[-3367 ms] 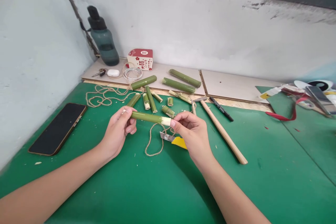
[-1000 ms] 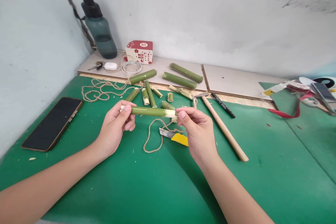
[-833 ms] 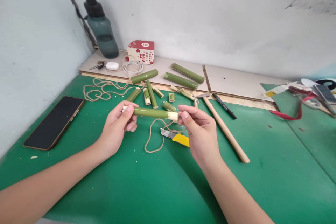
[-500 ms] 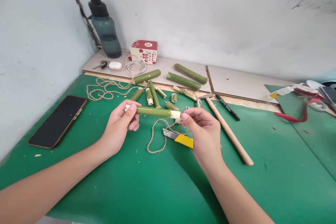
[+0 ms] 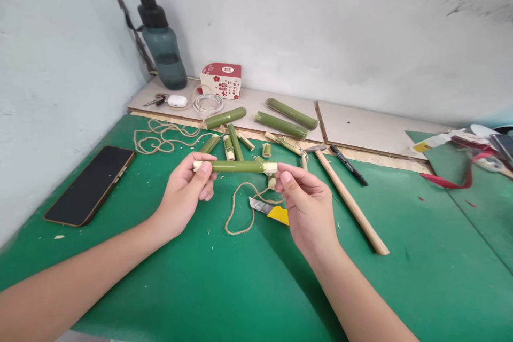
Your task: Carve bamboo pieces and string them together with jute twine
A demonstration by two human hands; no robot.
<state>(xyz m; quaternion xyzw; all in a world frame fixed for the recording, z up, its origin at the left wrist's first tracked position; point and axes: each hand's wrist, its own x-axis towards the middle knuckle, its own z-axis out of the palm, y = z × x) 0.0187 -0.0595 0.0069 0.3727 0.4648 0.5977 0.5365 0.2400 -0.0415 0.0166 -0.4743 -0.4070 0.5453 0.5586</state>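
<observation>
Your left hand point(image 5: 185, 191) and right hand point(image 5: 308, 204) pinch the bamboo stick point(image 5: 236, 166) by its ends, level above the tabletop point(image 5: 401, 288); twine loop point(image 5: 240, 208) and knife point(image 5: 269, 210) just below, near edge open.

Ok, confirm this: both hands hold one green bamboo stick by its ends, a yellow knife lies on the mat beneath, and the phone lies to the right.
Wrong on the phone: the head view shows it lying to the left, by the wall. The left hand and right hand do hold the bamboo stick by its ends, with the yellow knife on the mat beneath.
</observation>
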